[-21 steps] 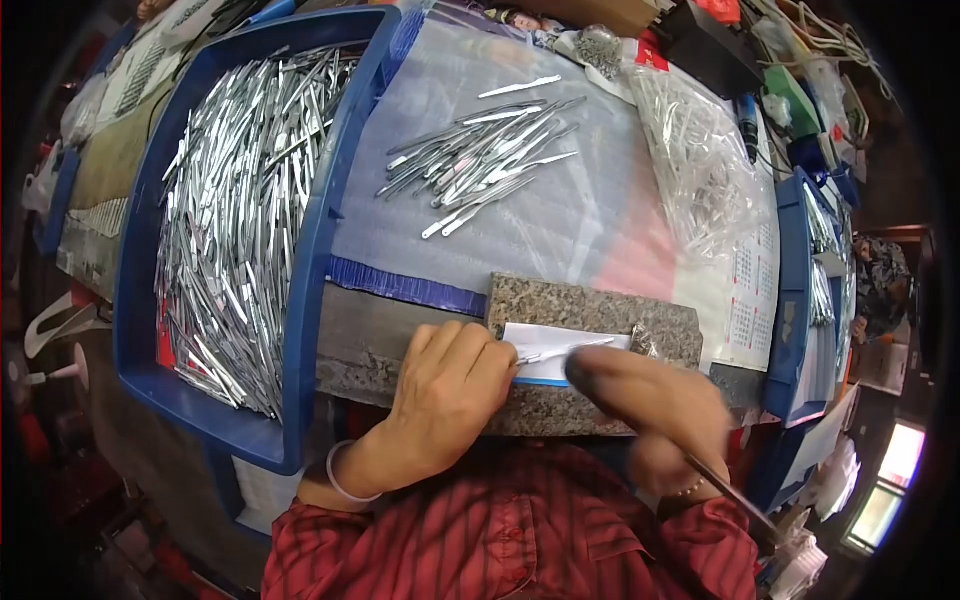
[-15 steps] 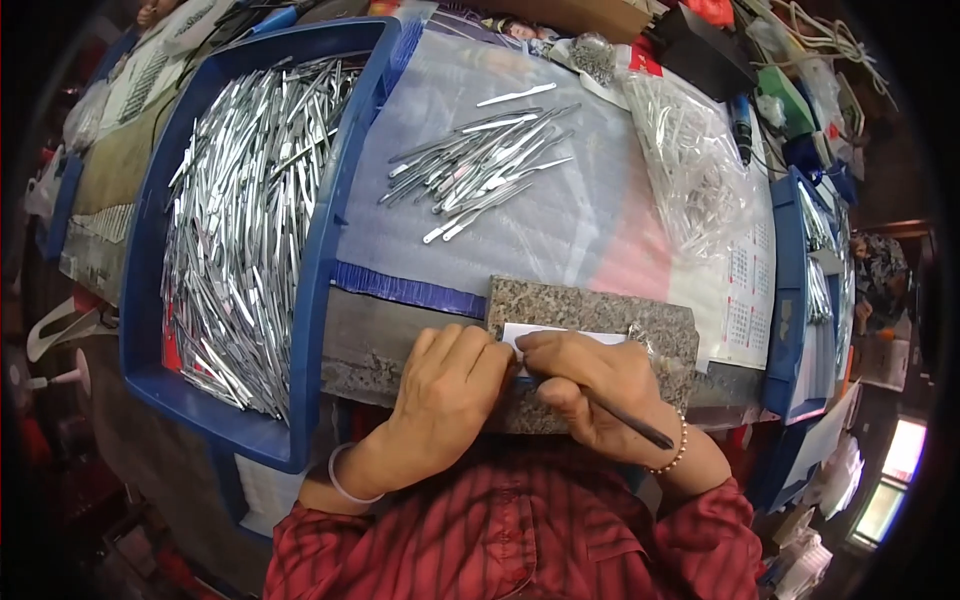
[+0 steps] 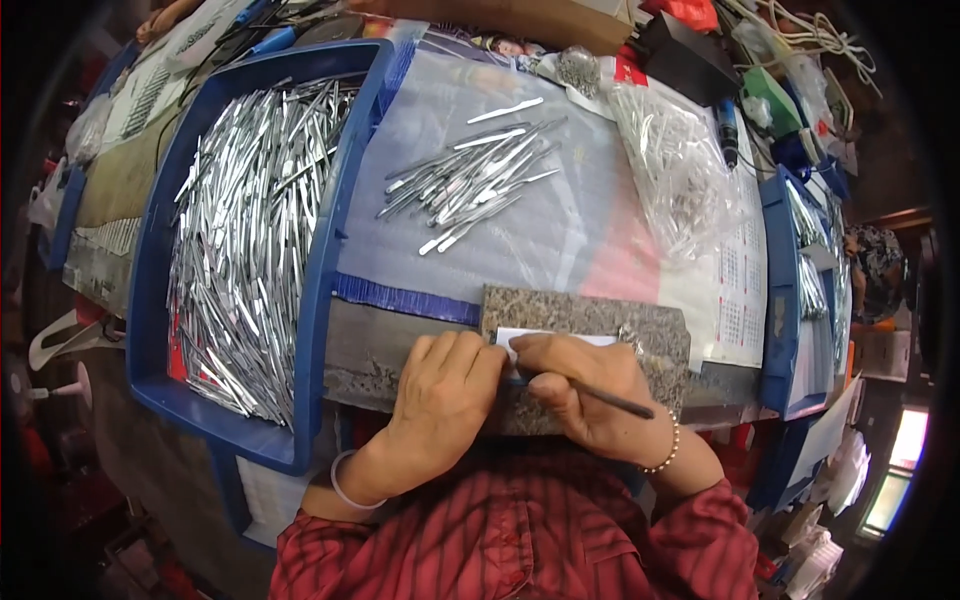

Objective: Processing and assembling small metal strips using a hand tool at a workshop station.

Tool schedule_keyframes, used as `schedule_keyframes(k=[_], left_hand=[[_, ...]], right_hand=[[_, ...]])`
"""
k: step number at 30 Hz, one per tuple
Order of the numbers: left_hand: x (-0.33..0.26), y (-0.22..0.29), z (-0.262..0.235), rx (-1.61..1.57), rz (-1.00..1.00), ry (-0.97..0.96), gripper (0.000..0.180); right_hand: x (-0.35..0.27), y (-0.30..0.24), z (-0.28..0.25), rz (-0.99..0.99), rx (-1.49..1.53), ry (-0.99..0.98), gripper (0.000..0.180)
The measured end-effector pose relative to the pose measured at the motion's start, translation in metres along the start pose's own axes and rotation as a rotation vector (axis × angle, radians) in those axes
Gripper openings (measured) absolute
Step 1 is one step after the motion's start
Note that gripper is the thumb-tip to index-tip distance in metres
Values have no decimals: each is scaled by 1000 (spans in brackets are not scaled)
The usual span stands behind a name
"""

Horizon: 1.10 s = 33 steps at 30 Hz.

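Observation:
My left hand (image 3: 445,385) lies fingers-down on a speckled stone slab (image 3: 640,330) at the table's near edge, its fingertips pressing the left end of a small white strip (image 3: 575,338). What lies under the fingers is hidden. My right hand (image 3: 585,390) sits right beside it, closed around a thin dark rod-like tool (image 3: 615,402) that sticks out toward the right. The two hands touch over the slab.
A blue tray (image 3: 315,300) on the left holds a heap of thin silvery metal pieces (image 3: 250,250). A smaller pile of them (image 3: 470,185) lies on clear plastic sheeting. A clear bag (image 3: 680,170) and more blue trays (image 3: 775,290) stand at the right.
My right hand has come in from the right and settled against my left hand on the slab. The dark tool now shows clearly. My left hand stayed put.

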<state>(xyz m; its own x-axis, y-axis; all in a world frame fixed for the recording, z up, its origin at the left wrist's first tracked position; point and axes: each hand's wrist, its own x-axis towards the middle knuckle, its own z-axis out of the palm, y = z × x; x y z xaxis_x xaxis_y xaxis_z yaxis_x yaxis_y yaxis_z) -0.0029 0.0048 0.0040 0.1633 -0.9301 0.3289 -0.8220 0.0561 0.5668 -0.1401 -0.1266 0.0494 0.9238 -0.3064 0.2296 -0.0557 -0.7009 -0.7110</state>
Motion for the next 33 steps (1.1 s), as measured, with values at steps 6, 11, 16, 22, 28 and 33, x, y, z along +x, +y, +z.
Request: schedule_keyframes(k=[6,11,16,22,28,33], left_hand=[[2,2,-3,-17,-9,8,18],[6,4,-2,33,57,33,14],[0,9,-7,50,-13,2,13],[-21,30,-28,11,-2,108,26],[-32,57,-33,-149,-27,146,16],[-41,65,-34,-134,-33,118,17]], right_hand=[[-37,-26,-40,161,216,428,54],[-43,11,-29,221,-22,120,16],[-64,4,-40,239,18,307,28],[-91,-23,-37,293,499,454,32],[-106,-21,-20,551,880,346,19],[-109,-23,-12,643,907,304,11]])
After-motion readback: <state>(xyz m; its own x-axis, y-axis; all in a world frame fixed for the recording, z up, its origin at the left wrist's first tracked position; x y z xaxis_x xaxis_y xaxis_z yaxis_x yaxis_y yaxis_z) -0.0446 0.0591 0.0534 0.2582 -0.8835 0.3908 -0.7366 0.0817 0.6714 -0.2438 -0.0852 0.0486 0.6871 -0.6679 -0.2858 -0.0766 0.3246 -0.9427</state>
